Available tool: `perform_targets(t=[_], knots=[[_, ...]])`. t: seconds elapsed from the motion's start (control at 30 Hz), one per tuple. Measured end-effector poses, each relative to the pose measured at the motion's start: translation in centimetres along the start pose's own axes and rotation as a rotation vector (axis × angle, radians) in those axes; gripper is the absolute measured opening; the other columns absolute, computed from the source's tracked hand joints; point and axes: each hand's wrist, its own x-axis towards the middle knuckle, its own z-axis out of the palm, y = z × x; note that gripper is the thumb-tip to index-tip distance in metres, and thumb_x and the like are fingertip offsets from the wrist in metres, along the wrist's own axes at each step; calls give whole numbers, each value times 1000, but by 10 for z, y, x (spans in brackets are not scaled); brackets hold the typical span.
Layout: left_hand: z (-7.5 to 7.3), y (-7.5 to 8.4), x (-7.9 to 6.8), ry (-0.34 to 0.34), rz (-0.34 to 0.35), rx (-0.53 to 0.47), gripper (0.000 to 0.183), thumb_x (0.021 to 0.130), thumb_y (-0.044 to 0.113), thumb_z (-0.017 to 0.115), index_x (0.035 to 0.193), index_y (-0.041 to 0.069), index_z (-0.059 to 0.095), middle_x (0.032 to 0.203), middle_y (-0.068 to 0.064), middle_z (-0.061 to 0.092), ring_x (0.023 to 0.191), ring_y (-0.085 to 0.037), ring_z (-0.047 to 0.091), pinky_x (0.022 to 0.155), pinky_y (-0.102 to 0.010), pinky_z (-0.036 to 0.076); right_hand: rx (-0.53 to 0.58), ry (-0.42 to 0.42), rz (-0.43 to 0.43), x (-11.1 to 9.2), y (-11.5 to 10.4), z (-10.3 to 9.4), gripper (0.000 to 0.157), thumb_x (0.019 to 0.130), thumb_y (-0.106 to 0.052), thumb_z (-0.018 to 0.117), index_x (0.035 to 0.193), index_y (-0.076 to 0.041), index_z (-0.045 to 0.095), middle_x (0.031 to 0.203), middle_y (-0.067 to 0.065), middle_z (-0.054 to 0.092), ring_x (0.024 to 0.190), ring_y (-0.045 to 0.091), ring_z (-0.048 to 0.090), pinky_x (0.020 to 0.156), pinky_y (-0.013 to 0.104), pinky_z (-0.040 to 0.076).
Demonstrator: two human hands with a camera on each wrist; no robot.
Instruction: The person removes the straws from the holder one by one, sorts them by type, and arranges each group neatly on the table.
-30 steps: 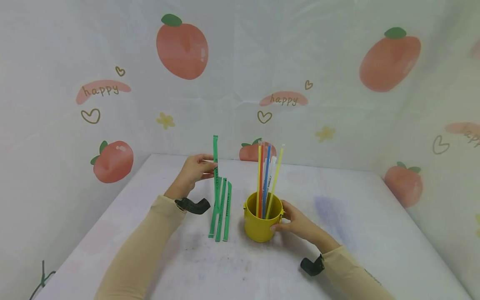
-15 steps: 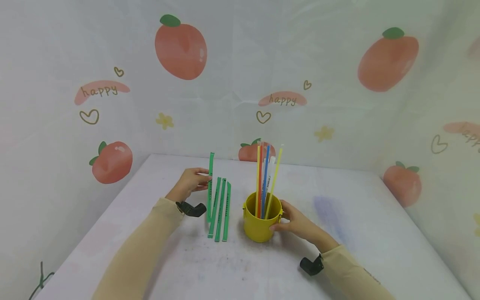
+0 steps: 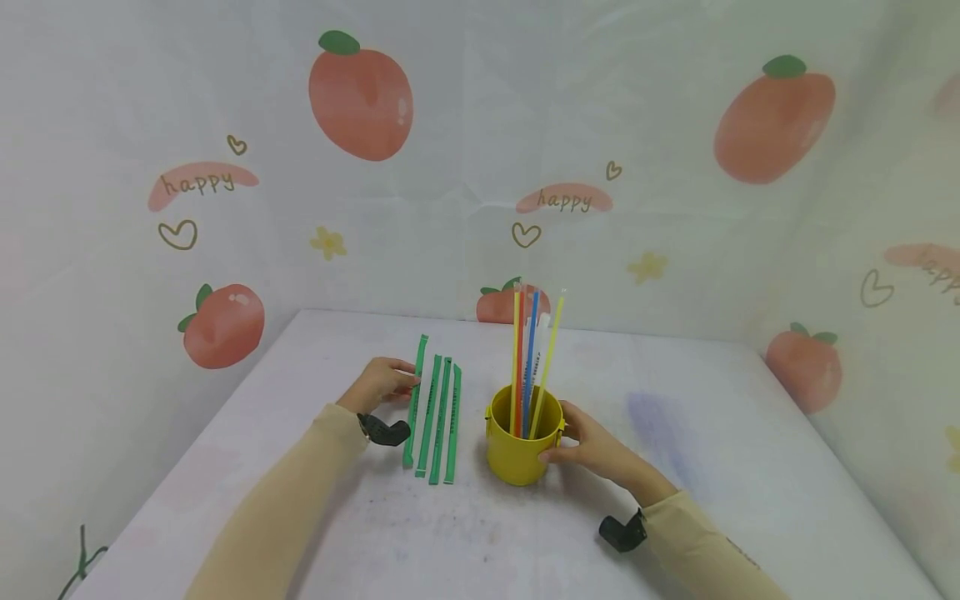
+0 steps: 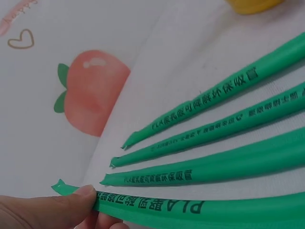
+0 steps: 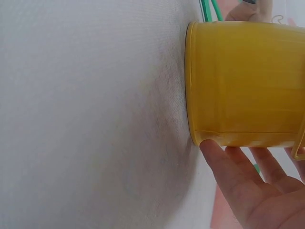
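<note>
My left hand pinches a green paper-wrapped straw near its far end, thumb on top. This straw lies low over the table, left of three more green wrapped straws set side by side. Dark printed characters run along the wrappers. To their right a yellow bucket stands upright on the table. Several straws, yellow, red, blue and white-wrapped, lean inside it. My right hand holds the bucket's right side, its thumb at the lower wall; the bucket hides some fingertips in the right wrist view.
The white table has a bluish smudge to the right of the bucket. Behind it hangs a white curtain printed with peaches, hearts and the word happy. Black wrist cameras sit at both sleeves.
My left hand has lowered the green straw from nearly upright down to the table, on the left of the other three. My right hand and the bucket stay put.
</note>
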Motion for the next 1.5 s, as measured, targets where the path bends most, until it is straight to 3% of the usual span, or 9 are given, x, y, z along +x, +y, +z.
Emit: perform_targets(t=[0.5,0.8,1.23,1.5], knots=[[5,-9,6,6,-68,48,33,88,3,68,119,-4,60,84,-5,61,66,-10,57,58,-19,54,6,-1,-1,0,-1,0,72,83,-17,77,142,-2,38,144,18,43,132,46,40,108,65,29],[9,-8,4,2,-60,90,30,88,3,69,116,-4,61,85,-6,62,64,-10,56,56,-18,53,6,-6,-7,0,0,0,72,84,-17,76,142,-3,37,145,18,43,133,46,39,108,66,29],[11,-8,10,11,-80,95,24,85,1,71,107,-2,62,73,-3,61,55,-9,55,52,-18,51,0,-1,3,1,-1,1,76,83,-19,77,144,-2,35,146,19,41,132,46,41,108,65,30],[11,-6,5,15,-59,99,23,85,-1,71,106,-3,62,72,-4,62,54,-7,56,51,-18,52,-17,-8,5,1,0,0,75,84,-19,76,145,-3,35,147,18,41,132,45,40,108,64,32]])
